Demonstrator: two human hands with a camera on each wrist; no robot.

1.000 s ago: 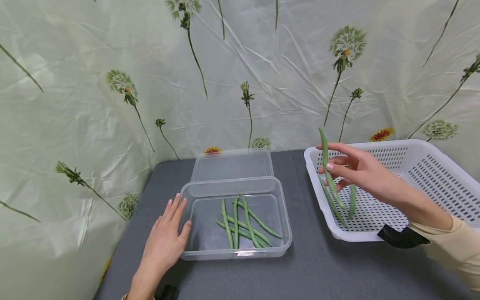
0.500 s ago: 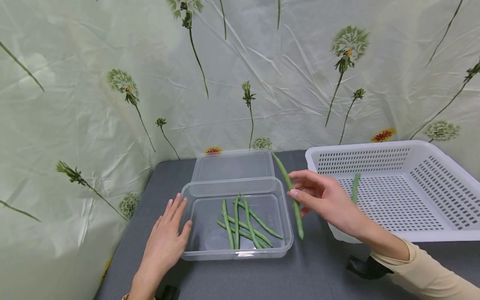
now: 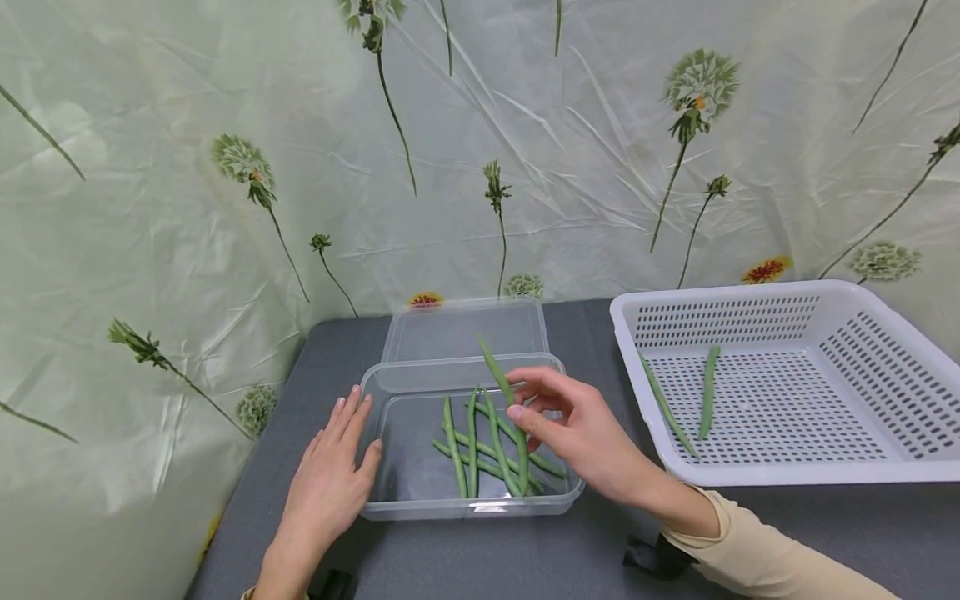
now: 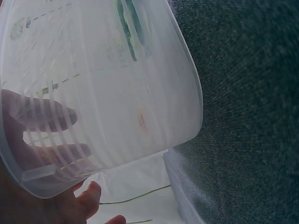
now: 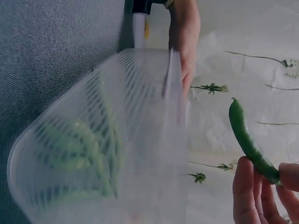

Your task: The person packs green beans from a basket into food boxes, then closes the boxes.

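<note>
My right hand (image 3: 577, 425) pinches one green bean (image 3: 495, 367) between thumb and fingers, above the right part of a clear plastic container (image 3: 420, 510). In the right wrist view, that same held bean (image 5: 245, 135) stands clear of the container's wall. Several more green beans (image 3: 452, 450) lie crossed on the container's floor, the rightmost partly hidden by my hand and the held bean. At the container's left side rests my left hand (image 3: 330, 471), fingers extended along the rim. Through the translucent wall in the left wrist view, some fingers (image 4: 46, 114) show.
A white perforated basket (image 3: 787, 475) stands at the right with two green beans (image 3: 708, 392) in it. Behind the container lies a flat clear lid (image 3: 465, 329). A grey cloth (image 3: 480, 558) covers the table, and a flower-printed sheet (image 3: 585, 167) hangs behind.
My right hand has carried the green bean left, out of the basket and across to above the container. The left hand has stayed at the container's left side.
</note>
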